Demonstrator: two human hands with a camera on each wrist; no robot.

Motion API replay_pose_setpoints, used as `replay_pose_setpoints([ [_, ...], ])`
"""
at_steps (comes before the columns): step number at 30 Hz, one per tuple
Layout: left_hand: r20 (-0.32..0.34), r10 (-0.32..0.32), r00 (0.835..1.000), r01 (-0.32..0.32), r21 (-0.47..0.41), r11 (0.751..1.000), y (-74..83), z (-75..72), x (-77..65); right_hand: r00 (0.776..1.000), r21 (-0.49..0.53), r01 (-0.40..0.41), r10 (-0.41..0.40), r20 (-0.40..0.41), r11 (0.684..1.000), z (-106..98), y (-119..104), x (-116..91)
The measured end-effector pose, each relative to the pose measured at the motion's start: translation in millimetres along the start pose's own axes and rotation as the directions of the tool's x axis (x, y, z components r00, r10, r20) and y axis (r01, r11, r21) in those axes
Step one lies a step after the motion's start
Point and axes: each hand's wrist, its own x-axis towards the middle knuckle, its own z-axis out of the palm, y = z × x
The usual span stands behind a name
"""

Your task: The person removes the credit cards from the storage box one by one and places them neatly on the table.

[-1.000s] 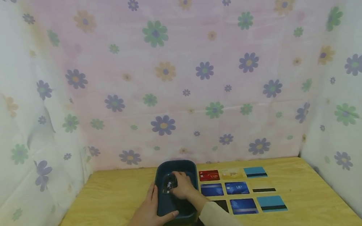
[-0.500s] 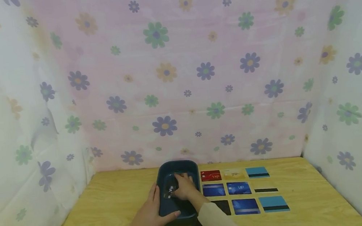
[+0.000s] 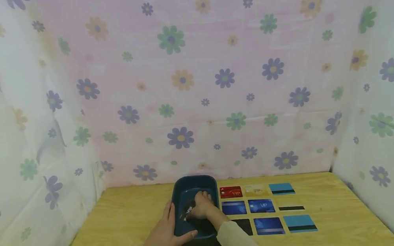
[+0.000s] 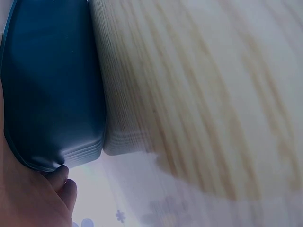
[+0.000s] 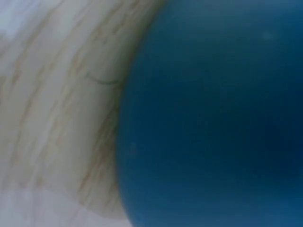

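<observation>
A deep dark-blue plastic box [image 3: 193, 230] stands on the wooden table, its long side running away from me. My left hand [image 3: 162, 232] grips it at the near left, fingers along the outer left wall and thumb across the near rim. In the left wrist view, fingertips [image 4: 59, 177] curl at the box's corner. Inside the box, my right hand [image 3: 202, 207] pinches a black card [image 3: 188, 211] with white "Vip" lettering, held tilted. The hand covers the card's right part. Only the box's blue wall [image 5: 203, 123] and some table show in the right wrist view.
Right of the box, cards lie in rows: a red VIP card [image 3: 230, 192], a gold card [image 3: 257, 190], a blue VIP card [image 3: 261, 206], light-blue striped cards [image 3: 301, 223] and others. My right sleeve [image 3: 238, 239] partly covers a black card [image 3: 243, 226]. Flowered cloth [image 3: 193, 80] hangs behind and at both sides.
Inside the box, my right hand has drawn slightly nearer and turned the black card, so its lettering slants more. My left hand keeps its hold. The head view has shifted a little.
</observation>
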Motion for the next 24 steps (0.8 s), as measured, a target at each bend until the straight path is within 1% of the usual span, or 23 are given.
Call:
replay_pose_setpoints([
  [8,-0.012,0.004,1.000,-0.004,0.015,1.000,-1.3,-0.8,-0.1,1.000,0.010,0.008,-0.008,-0.003,1.000,2.0,-0.3,1.3],
  [14,0.001,0.003,1.000,-0.003,0.004,1.000,-2.7,0.7,0.5,0.999,0.069,0.030,-0.031,0.020,0.997,2.4,2.8,-0.4],
  [20,0.006,-0.004,1.000,0.004,-0.002,1.000,-2.8,1.8,2.7,0.998,0.065,0.068,-0.069,0.007,0.996,2.4,6.5,0.9],
  [24,0.007,-0.012,1.000,0.012,-0.009,1.000,-2.7,0.2,1.7,0.995,0.109,0.098,-0.098,-0.004,0.989,1.0,4.3,2.2],
])
